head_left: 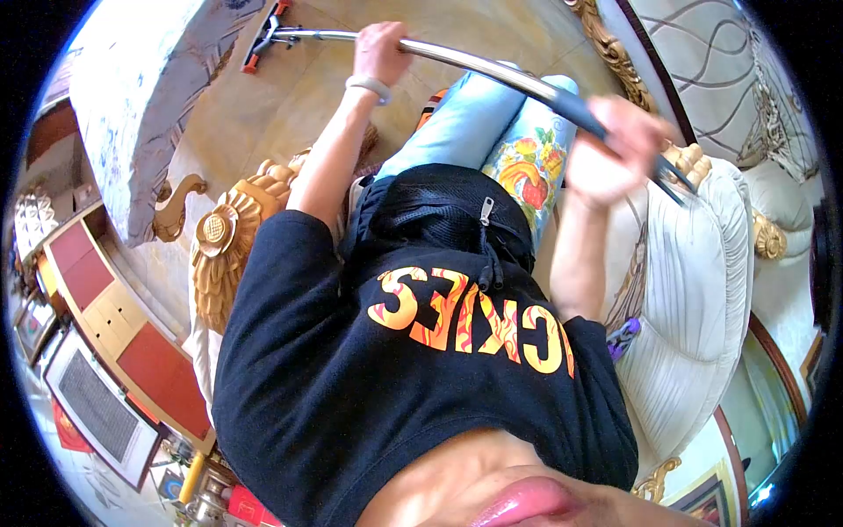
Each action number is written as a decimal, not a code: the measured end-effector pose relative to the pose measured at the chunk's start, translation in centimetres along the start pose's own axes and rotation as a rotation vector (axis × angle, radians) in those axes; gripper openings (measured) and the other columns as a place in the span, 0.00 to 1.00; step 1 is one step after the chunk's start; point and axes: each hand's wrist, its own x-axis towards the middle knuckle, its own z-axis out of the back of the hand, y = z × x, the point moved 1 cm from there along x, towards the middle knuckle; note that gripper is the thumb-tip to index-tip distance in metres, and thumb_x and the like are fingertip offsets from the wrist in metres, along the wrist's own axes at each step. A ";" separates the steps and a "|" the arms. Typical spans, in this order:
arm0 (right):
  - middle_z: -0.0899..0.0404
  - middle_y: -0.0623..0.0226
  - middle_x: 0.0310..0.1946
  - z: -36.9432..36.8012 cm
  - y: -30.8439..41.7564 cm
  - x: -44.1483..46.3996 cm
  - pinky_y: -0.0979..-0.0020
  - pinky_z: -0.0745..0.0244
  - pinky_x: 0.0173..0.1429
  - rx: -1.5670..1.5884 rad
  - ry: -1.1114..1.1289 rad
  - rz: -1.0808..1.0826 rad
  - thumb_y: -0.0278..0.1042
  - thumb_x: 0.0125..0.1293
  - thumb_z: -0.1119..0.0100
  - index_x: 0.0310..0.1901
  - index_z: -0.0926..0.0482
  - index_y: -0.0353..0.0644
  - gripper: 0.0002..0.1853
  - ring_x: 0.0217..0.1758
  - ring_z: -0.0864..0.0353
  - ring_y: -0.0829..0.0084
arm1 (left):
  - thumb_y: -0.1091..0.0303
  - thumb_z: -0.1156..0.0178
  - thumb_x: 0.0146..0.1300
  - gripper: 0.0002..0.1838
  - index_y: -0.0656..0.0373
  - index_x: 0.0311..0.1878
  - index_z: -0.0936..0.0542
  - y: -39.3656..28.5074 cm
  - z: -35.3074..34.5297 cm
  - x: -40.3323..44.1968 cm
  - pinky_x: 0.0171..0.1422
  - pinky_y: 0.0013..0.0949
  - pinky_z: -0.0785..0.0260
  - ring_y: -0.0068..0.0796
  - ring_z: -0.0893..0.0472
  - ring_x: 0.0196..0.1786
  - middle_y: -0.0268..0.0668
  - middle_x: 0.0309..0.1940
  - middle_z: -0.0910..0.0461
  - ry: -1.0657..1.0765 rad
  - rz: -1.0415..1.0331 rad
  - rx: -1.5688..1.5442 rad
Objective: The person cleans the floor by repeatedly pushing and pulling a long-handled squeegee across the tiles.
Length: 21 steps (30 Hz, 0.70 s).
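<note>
A long silver pole [479,63] with a dark grip crosses in front of my legs. At its far left end is a narrow crossbar head [264,37] with red-orange tips, like a mop frame, on or near the floor. My left hand [381,53], with a pale band at the wrist, is wrapped round the metal shaft. Blurred by motion, my right hand [617,145] is closed on the dark grip near the other end. Dark prong-like ends stick out beyond it. Below the pole are my jeans [465,123] and a black waist bag [439,211].
A carved gold armchair arm [221,230] is at my left, beside a draped pale cloth [132,114]. White padded seating [698,299] stands at my right, with another sofa [711,66] beyond. Tiled floor [294,110] lies ahead. A red-panelled cabinet [158,373] stands lower left.
</note>
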 end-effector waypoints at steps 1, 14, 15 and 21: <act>0.27 0.68 0.23 -0.3 -2.4 -0.9 0.69 0.30 0.42 0.065 0.096 -0.100 0.23 0.57 0.49 0.31 0.32 0.43 0.04 0.33 0.24 0.69 | 0.71 0.40 0.45 0.06 0.55 0.29 0.23 3.0 -0.8 -0.3 0.47 0.41 0.33 0.42 0.23 0.42 0.39 0.31 0.22 -0.024 0.077 0.120; 0.22 0.56 0.37 7.0 6.6 2.8 0.53 0.34 0.57 -0.609 0.622 -0.073 0.41 0.62 0.52 0.34 0.27 0.39 0.13 0.46 0.24 0.57 | 0.57 0.39 0.47 0.11 0.55 0.23 0.21 -5.5 1.6 0.2 0.39 0.41 0.28 0.41 0.21 0.33 0.41 0.23 0.22 0.482 0.078 0.181; 0.23 0.52 0.36 9.8 10.6 4.7 0.54 0.34 0.56 -0.686 0.490 -0.034 0.40 0.60 0.54 0.31 0.27 0.38 0.13 0.45 0.24 0.57 | 0.53 0.40 0.48 0.14 0.55 0.23 0.20 -8.9 1.8 0.8 0.37 0.41 0.28 0.42 0.20 0.30 0.42 0.21 0.22 0.512 0.047 0.044; 0.39 0.84 0.06 10.9 29.2 13.5 0.77 0.43 0.29 0.007 0.254 0.236 0.42 0.53 0.51 0.15 0.36 0.53 0.13 0.13 0.36 0.84 | 0.57 0.41 0.49 0.12 0.56 0.25 0.24 -24.6 -0.5 0.9 0.32 0.45 0.29 0.46 0.21 0.27 0.43 0.20 0.23 0.353 -0.358 -0.569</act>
